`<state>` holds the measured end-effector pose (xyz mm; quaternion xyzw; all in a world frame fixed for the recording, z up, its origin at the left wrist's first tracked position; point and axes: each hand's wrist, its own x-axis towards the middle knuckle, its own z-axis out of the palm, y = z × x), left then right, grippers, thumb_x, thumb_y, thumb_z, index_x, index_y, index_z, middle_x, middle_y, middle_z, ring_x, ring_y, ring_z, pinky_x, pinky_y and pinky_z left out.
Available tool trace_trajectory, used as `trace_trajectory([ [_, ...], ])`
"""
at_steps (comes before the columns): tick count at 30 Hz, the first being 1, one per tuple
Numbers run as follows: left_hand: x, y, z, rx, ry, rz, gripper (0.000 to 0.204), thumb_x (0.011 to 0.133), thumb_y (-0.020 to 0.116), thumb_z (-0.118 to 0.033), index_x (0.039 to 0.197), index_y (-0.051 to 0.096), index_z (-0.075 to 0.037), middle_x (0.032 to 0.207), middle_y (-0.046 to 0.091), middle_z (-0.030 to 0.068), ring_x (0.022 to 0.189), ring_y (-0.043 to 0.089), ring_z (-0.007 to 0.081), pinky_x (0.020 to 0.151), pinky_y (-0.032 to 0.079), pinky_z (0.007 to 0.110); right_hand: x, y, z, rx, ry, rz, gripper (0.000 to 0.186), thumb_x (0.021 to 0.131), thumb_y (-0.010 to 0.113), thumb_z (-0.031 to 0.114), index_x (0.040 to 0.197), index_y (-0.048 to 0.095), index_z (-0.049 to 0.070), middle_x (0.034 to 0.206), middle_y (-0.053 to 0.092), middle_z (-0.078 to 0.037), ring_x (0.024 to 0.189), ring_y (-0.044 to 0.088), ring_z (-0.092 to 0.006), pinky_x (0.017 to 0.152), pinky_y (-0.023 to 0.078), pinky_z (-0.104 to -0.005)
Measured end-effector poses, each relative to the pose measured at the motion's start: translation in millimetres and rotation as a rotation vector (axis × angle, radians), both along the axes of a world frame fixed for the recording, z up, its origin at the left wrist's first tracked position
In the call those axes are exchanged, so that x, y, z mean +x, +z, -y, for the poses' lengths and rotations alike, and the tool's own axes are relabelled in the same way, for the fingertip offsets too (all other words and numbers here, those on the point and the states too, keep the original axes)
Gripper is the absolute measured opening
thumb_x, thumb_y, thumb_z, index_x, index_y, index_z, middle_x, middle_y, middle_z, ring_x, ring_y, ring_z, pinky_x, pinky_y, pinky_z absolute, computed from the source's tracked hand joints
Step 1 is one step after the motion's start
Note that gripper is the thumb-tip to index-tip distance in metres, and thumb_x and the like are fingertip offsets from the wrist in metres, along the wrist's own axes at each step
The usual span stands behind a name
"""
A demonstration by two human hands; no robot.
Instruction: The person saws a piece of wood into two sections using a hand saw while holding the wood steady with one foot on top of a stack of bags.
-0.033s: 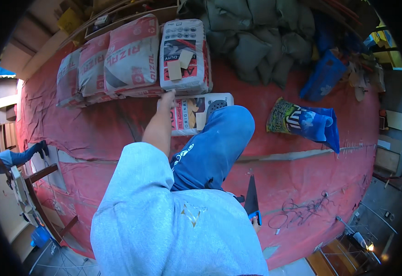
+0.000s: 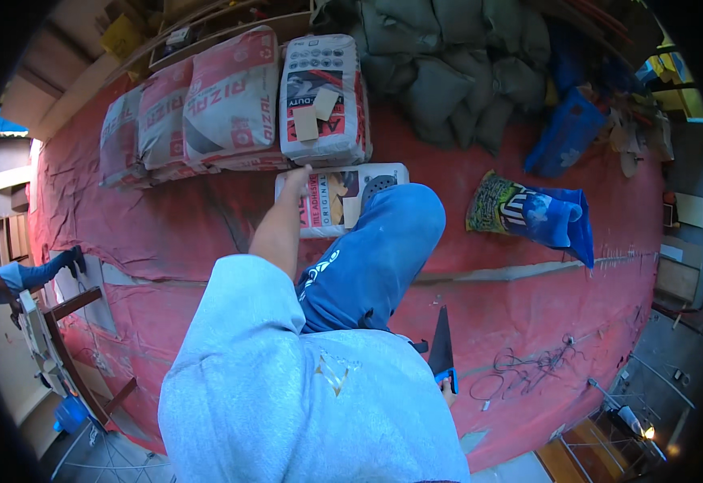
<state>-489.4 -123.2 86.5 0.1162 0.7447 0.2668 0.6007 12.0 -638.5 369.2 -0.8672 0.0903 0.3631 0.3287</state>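
Note:
My left hand (image 2: 294,179) reaches forward over the left edge of a white and red tile adhesive bag (image 2: 315,228) on the floor. Its fingers are foreshortened and too small to read, so whether they grip anything does not show. Wood pieces (image 2: 351,212) and a dark, holed oval piece (image 2: 380,186) lie on this bag, near my bent knee. Down at my right side, my right hand (image 2: 448,392) is closed round the blue handle of a hand saw (image 2: 441,346). The saw's dark blade points forward; my body hides part of that hand.
Stacked cement bags (image 2: 230,101) stand far left, beside an upper bag (image 2: 323,145) bearing two wood pieces (image 2: 306,124). Green sandbags (image 2: 440,88) are piled behind. A blue sack (image 2: 532,216) and loose cable (image 2: 520,370) lie right on red sheeting (image 2: 174,233). Another person (image 2: 21,278) is far left.
My left hand has shifted slightly nearer and to the right, over the bag's edge. The saw and my right hand look almost unchanged.

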Motion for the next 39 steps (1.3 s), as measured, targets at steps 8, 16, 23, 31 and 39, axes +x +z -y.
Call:
trace_trajectory([
  [8,53,10,89,-0.033,-0.324,0.068,0.038,0.088,0.077,-0.047,0.1,0.07,-0.012,0.073,0.055,0.0006,0.061,0.05,0.0206,0.067,0.051,0.043,0,-26,9,0.007,-0.128,0.0,0.028,0.097,0.073,0.027,0.077,0.059,0.012,0.059,0.052,0.0,0.044,0.047,-0.0127,0.04,0.037,-0.033],
  [16,124,110,-66,0.563,-0.325,-0.16,0.048,0.092,0.074,-0.039,0.12,0.062,-0.001,0.104,0.057,0.0128,0.086,0.056,0.0264,0.077,0.054,0.043,-36,-66,59,-0.169,-0.086,0.011,0.034,0.087,0.08,0.039,0.075,0.07,0.009,0.064,0.066,-0.003,0.052,0.061,-0.0144,0.05,0.048,-0.0353],
  [23,297,315,-107,1.172,-0.528,0.012,0.06,0.096,0.071,-0.032,0.138,0.055,0.008,0.13,0.059,0.0235,0.108,0.062,0.0315,0.086,0.058,0.043,-97,-123,97,-0.105,-0.179,-0.066,0.036,0.084,0.078,0.042,0.084,0.074,0.006,0.073,0.073,-0.009,0.065,0.07,-0.0216,0.061,0.052,-0.0421],
  [31,501,382,89,1.187,-1.514,0.403,0.058,0.095,0.072,-0.032,0.137,0.058,0.005,0.128,0.063,0.0225,0.108,0.065,0.0324,0.086,0.058,0.043,-109,-95,152,-0.159,-0.32,-0.004,0.037,0.083,0.078,0.043,0.087,0.074,0.006,0.075,0.073,-0.01,0.068,0.071,-0.023,0.062,0.053,-0.0428],
  [39,552,330,184,1.086,-2.284,0.303,0.053,0.092,0.073,-0.033,0.133,0.062,0.0,0.122,0.066,0.0197,0.104,0.067,0.0327,0.085,0.058,0.044,-124,-92,176,-0.179,-0.346,-0.003,0.04,0.082,0.079,0.044,0.09,0.074,0.005,0.078,0.074,-0.012,0.07,0.072,-0.0244,0.064,0.053,-0.0434],
])
